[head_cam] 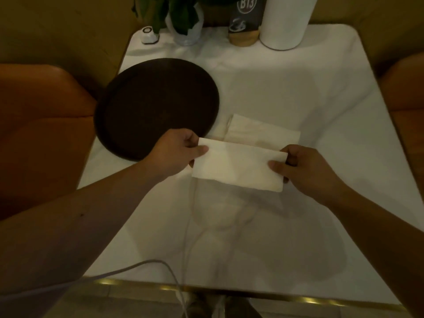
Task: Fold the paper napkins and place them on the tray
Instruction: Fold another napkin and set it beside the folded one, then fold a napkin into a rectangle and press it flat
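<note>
A folded white paper napkin (238, 167) is held just above the white table, stretched between both hands. My left hand (176, 152) pinches its left edge with thumb on top. My right hand (305, 168) pinches its right edge the same way. Behind it a second white napkin (259, 131) lies flat on the table. A round dark brown tray (142, 97) sits at the left of the table, with nothing on it, its near rim just beyond my left hand.
At the table's far edge stand a white paper-towel roll (284, 21), a dark table sign on a wooden base (245, 24), a glass vase with green leaves (185, 21) and a small white device (149, 35). Orange seats flank the table. A white cable (174, 278) crosses the near edge.
</note>
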`<state>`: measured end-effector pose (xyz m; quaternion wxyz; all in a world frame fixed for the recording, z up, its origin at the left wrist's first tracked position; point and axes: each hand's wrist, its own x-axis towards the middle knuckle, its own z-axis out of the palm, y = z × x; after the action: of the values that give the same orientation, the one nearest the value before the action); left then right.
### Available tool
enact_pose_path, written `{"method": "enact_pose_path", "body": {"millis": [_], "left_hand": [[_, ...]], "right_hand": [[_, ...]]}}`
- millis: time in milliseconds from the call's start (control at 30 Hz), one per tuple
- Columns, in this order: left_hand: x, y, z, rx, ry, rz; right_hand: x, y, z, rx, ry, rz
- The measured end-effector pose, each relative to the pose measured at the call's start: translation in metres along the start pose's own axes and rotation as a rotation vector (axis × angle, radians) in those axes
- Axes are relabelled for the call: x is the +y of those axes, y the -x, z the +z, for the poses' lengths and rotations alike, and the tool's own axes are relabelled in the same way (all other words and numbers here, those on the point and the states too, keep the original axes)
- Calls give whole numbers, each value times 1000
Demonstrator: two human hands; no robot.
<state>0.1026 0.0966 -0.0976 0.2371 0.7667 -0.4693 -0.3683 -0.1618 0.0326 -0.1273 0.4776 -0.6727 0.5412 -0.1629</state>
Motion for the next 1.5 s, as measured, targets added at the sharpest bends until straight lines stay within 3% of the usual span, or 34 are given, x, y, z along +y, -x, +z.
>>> {"method": "enact_pose_path", "body": {"millis": [300,633,1033,1300,1500], "left_hand": [[33,-50,27,22,-91,80],[40,-112,42,-8,-216,220],[32,-124,52,-30,-419,311],[32,-127,53,-59,-602,513],[39,-136,59,-230,-710,563]], "right_hand": [[11,-29,-34,127,-25,26],[29,-67,-33,256,121,92],[39,-75,-22,269,233,154],[37,-76,-30,298,404,77],[29,-84,-29,133,640,21]]}}
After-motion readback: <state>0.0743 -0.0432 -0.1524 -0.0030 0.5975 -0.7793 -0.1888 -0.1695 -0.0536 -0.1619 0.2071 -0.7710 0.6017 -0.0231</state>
